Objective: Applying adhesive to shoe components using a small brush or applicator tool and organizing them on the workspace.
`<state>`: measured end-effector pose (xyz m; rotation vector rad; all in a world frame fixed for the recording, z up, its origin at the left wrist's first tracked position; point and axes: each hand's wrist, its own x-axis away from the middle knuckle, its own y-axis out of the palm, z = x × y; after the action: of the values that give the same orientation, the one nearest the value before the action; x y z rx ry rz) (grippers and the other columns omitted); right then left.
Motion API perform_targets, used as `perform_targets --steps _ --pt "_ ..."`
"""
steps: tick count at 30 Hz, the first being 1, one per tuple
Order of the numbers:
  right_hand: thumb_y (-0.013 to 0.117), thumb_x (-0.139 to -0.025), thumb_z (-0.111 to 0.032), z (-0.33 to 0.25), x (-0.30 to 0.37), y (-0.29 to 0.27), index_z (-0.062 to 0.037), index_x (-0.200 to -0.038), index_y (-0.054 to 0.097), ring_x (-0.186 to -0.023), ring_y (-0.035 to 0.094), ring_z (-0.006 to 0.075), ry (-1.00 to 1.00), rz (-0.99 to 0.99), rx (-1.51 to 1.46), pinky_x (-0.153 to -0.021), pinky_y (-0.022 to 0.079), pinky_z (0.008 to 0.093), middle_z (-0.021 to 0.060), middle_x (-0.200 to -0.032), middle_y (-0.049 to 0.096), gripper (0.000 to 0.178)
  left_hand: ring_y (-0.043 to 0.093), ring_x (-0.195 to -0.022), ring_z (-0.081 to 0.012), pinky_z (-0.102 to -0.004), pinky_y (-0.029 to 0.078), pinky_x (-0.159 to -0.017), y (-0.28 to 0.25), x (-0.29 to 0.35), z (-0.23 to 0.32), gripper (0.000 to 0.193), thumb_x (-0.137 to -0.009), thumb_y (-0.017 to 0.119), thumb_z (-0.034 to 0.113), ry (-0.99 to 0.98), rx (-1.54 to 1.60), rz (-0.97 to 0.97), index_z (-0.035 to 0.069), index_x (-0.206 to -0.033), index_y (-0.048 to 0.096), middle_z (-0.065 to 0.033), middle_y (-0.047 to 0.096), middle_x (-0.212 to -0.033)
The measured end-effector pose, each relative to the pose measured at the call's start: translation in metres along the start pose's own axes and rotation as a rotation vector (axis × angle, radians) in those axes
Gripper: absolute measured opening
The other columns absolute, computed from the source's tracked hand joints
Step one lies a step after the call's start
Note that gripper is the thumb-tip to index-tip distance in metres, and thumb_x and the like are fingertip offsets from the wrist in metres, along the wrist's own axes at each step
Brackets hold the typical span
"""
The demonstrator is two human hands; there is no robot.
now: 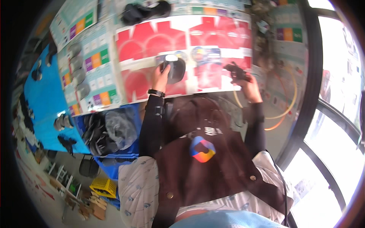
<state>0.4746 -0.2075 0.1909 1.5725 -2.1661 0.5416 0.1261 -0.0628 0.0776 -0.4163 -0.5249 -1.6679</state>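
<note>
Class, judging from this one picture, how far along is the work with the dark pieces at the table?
Looks done: a row of grey pieces lies along the table's left side. In hand: the left hand holds a dark piece; the right hand grips a black tool. Apparently left: a blue bin holding more pieces.

Red-and-white cardboard sheet (213, 38), blue crate (114, 167)

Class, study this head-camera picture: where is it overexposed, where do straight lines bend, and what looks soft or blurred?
Head view: the windows at right are blown out to white; the table edge and window frame curve with fisheye distortion, with a dark rim round the picture; the left hand on a dark grey cap-like object and the right hand gripping a small black tool look slightly soft.
</note>
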Motion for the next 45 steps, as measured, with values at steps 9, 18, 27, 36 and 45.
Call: perform_targets --steps 9,18,27,36,45 --pt "0.055 -0.075 0.001 0.02 -0.005 -0.099 0.0023 -0.096 0.063 -0.076 0.059 0.0119 0.009 0.07 0.0 -0.071 0.045 0.026 0.0041 -0.08 0.067 0.023 0.069 -0.096 -0.0306 -0.0395 0.05 -0.084 0.199 -0.031 -0.071 0.032 -0.094 0.061 0.022 0.185 -0.462 0.018 -0.003 -0.114 0.064 -0.0198 0.072 -0.104" --pt "0.063 -0.072 -0.014 0.066 0.003 -0.14 0.0006 -0.104 0.067 -0.082 0.067 0.0275 0.052 0.155 0.132 -0.078 0.049 0.0349 0.0167 -0.085 0.069 0.036 0.066 -0.103 -0.0395 -0.0445 0.052 -0.088 0.292 -0.033 -0.095 0.039 -0.087 0.067 0.024 0.137 -0.87 -0.199 0.002 -0.119 0.062 -0.0225 0.07 -0.107" --pt "0.057 -0.079 -0.022 0.022 -0.01 -0.116 -0.0011 -0.097 0.062 -0.08 0.065 0.0397 0.093 0.067 0.348 -0.071 0.049 0.0474 0.0213 -0.079 0.067 0.027 0.067 -0.107 -0.0277 -0.036 0.05 -0.093 0.273 -0.049 -0.12 0.049 -0.089 0.069 0.025 0.059 -0.601 -0.224 -0.003 -0.127 0.058 -0.019 0.069 -0.116" --pt "0.056 -0.085 -0.027 0.032 -0.018 -0.11 -0.0022 -0.102 0.064 -0.09 0.063 0.0441 0.108 0.106 0.42 -0.078 0.048 0.0496 0.0249 -0.09 0.067 0.031 0.065 -0.099 -0.0182 -0.0322 0.054 -0.077 0.254 -0.053 -0.108 0.044 -0.095 0.065 0.021 -0.1 -0.537 -0.312 0.002 -0.133 0.054 -0.0116 0.066 -0.12" --pt "0.05 -0.093 -0.037 0.021 -0.011 -0.109 -0.0032 -0.106 0.066 -0.098 0.063 0.0443 0.101 0.174 0.503 -0.082 0.049 0.0498 0.0261 -0.097 0.067 0.039 0.066 -0.091 -0.0169 -0.0312 0.054 -0.073 0.268 -0.033 -0.08 0.04 -0.096 0.061 0.02 -0.228 -0.412 -0.338 0.006 -0.133 0.055 -0.0079 0.066 -0.116"
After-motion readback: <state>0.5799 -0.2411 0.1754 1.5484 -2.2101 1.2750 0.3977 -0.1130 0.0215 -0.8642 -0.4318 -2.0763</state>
